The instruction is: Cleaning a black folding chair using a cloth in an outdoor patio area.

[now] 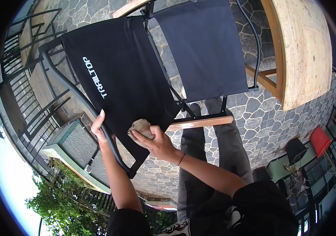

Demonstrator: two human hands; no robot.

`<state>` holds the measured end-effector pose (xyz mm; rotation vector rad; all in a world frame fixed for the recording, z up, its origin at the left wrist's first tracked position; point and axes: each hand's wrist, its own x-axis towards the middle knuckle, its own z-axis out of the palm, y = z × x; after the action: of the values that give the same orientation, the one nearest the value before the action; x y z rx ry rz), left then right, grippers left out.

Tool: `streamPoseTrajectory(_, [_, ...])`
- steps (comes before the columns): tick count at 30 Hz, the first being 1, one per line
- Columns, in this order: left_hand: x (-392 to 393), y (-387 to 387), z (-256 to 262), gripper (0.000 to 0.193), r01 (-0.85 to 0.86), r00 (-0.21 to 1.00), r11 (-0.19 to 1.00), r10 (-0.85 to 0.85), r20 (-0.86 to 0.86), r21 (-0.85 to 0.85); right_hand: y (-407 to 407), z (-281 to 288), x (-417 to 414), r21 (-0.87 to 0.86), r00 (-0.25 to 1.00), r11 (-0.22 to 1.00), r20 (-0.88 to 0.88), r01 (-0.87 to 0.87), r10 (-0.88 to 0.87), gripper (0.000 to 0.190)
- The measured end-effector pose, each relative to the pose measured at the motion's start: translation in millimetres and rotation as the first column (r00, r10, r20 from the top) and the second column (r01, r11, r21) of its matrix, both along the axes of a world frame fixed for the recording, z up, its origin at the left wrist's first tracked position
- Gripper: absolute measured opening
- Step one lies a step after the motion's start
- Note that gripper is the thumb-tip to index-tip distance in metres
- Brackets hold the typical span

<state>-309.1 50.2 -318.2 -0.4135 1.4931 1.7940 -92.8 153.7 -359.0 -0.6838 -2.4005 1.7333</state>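
Note:
A folding camp chair with a black fabric backrest [120,67], a black fabric seat [203,50] and a wooden armrest [200,123] stands before me. The backrest bears white lettering. My left hand [100,128] is wrapped around the chair's dark metal frame tube [81,96] at the backrest's outer edge. In my right hand [159,143] is a bunched beige cloth [140,128], which lies against the backrest fabric near its lower corner. The left fingers are partly hidden behind the tube.
A wooden table [306,56] stands at the right, beyond the seat. Stone-patterned paving [253,121] lies under the chair and my legs. Metal railings, a planter box [79,147] and shrubs are at the left. Potted plants and a red pot [320,141] stand at the lower right.

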Motion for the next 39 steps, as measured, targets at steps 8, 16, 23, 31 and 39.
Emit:
streamPoseTrajectory(8, [0.8, 15.9, -2.3, 0.05, 0.007, 0.999, 0.977, -0.016, -0.044, -0.214, 44.8, -64.4, -12.0, 0.049, 0.853, 0.973, 0.472, 0.225, -0.221, 0.075])
streamPoseTrajectory(16, [2.7, 28.6, 8.0, 0.054, 0.013, 0.997, 0.975, -0.029, -0.072, -0.223, -7.3, 4.8, 14.4, -0.112, 0.955, 0.97, -0.232, -0.217, 0.186, 0.076])
streamPoseTrajectory(23, [1.0, 37.5, 8.9, 0.021, -0.031, 0.978, 0.975, -0.015, -0.209, -0.218, 48.1, -58.8, 3.0, 0.047, 0.966, 0.969, -0.076, -0.244, 0.247, 0.065])
streamPoseTrajectory(31, [19.8, 57.9, 66.6, 0.044, 0.019, 0.811, 0.684, -0.437, -0.388, -0.73, 79.5, -79.7, -1.8, -0.092, 0.934, 0.986, 0.343, 0.141, -0.101, 0.045])
streamPoseTrajectory(39, [144.0, -6.4, 127.4, 0.052, -0.022, 0.923, 0.473, -0.329, -0.199, -0.881, 95.2, 87.6, -80.7, 0.399, 0.94, 0.864, -0.013, -0.307, 0.34, 0.056])
